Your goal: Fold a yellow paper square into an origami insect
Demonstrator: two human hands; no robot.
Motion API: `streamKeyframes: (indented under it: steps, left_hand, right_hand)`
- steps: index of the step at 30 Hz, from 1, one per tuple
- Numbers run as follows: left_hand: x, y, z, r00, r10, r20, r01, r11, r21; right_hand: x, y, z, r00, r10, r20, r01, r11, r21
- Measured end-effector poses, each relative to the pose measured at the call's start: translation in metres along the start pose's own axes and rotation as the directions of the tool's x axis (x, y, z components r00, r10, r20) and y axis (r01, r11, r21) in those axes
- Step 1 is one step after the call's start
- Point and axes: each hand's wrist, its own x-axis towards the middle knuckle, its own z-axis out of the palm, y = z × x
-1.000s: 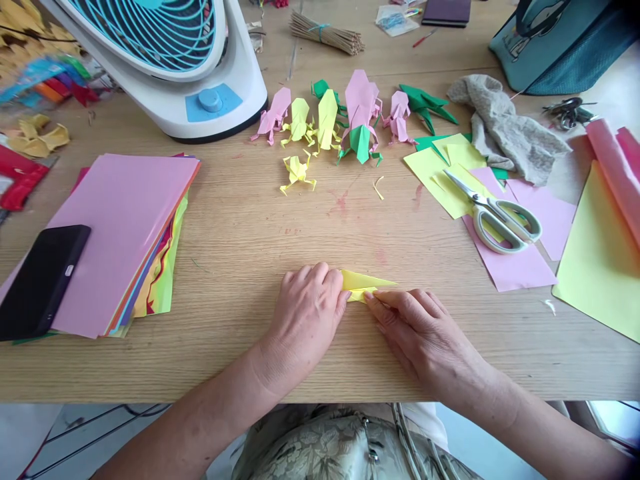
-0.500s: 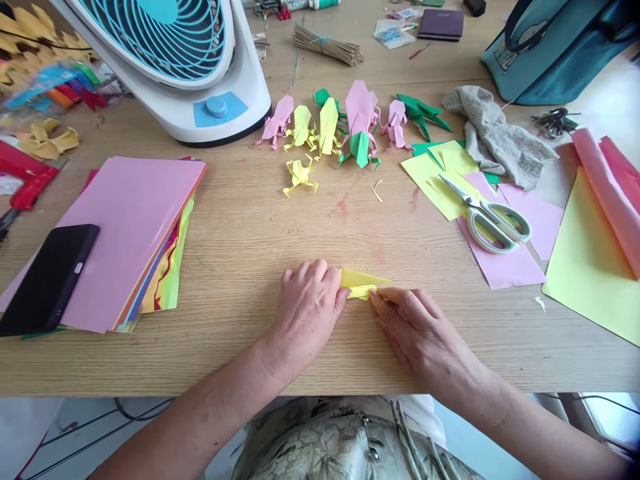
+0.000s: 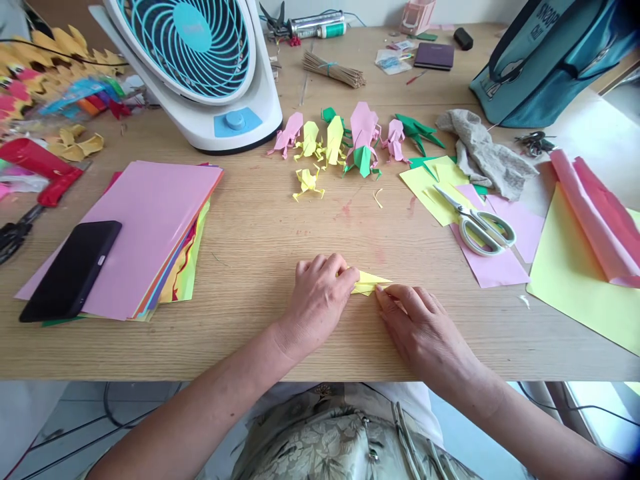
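Observation:
A small folded yellow paper (image 3: 369, 281) lies flat on the wooden table (image 3: 280, 227) near its front edge. My left hand (image 3: 319, 297) covers the paper's left part, its fingers curled down and pressing on it. My right hand (image 3: 417, 320) lies to the right, its fingertips pinching the paper's lower edge. Much of the paper is hidden under my fingers.
Several folded paper frogs (image 3: 345, 138) stand in a row at the back. A stack of coloured sheets (image 3: 150, 220) with a black phone (image 3: 74, 268) lies left. Scissors (image 3: 477, 220) rest on loose sheets right. A fan (image 3: 200, 63), grey cloth (image 3: 480, 153) and teal bag (image 3: 545, 60) stand behind.
The view has tilted up, showing more of the table's far side. My hands stay on the yellow paper, the left fingers now covering a little more of it.

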Motion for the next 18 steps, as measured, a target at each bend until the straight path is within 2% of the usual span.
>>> streamKeyframes:
  steps: [4,9,14,18]
  left_hand:
    - [0.0,-0.001,0.001,1.0,-0.003,-0.007,0.003,1.0,-0.018]
    - [0.0,-0.003,0.002,1.0,-0.01,-0.028,0.008,0.999,-0.043]
    - [-0.002,-0.007,-0.002,0.999,-0.045,-0.015,0.043,0.991,-0.13]
    - [-0.014,-0.014,-0.012,0.993,-0.081,-0.089,0.066,0.984,-0.169]
  right_hand:
    - [0.006,-0.007,-0.006,0.999,0.01,-0.046,-0.01,1.0,-0.012]
    - [0.021,-0.008,0.001,0.986,-0.06,-0.158,0.087,0.982,0.168]
    - [0.021,-0.001,0.011,0.991,-0.064,-0.121,0.095,0.958,0.271]
    - [0.017,0.002,0.01,0.994,-0.062,-0.095,0.085,0.959,0.27]
